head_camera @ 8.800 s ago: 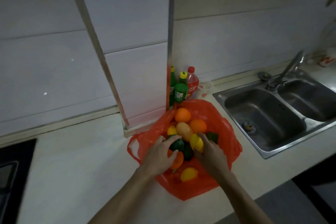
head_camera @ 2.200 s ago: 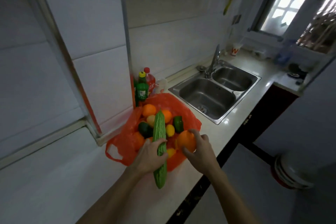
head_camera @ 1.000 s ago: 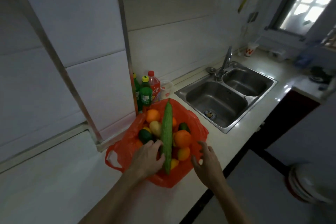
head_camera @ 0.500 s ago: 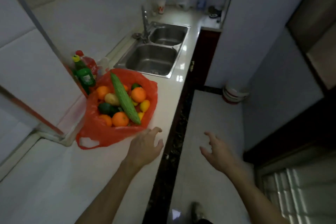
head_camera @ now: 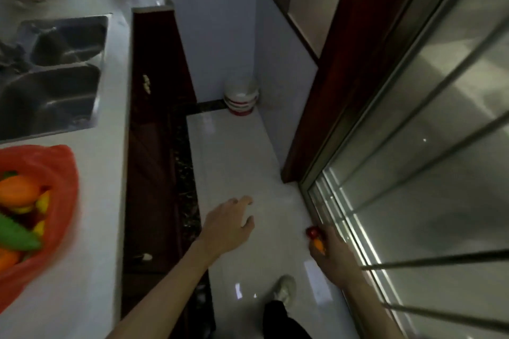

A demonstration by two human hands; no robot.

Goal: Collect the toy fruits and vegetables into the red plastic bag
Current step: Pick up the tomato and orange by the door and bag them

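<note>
The red plastic bag (head_camera: pixel 64 173) lies open on the white counter at the left edge, holding oranges (head_camera: pixel 19 190), yellow pieces and a long green cucumber (head_camera: pixel 16 235). My left hand (head_camera: pixel 228 226) hovers over the floor with spread fingers and nothing in it. My right hand (head_camera: pixel 334 256) is low beside the sliding door track. A small red toy (head_camera: pixel 312 232) and a small orange toy (head_camera: pixel 319 245) show at its fingertips. Whether the fingers grip them or they lie on the floor beyond is unclear.
A steel double sink (head_camera: pixel 55 85) sits in the counter (head_camera: pixel 110 215) beyond the bag. Dark red cabinet fronts (head_camera: pixel 154 146) line the narrow white floor (head_camera: pixel 234 159). Stacked bowls (head_camera: pixel 241 100) stand in the far corner. A glass sliding door (head_camera: pixel 413 173) is on the right; my shoe (head_camera: pixel 283 287) is below.
My view has swung right, away from the bag and down to the floor. Both hands left the counter; the right hand dropped toward the door track, where two small toys now appear.
</note>
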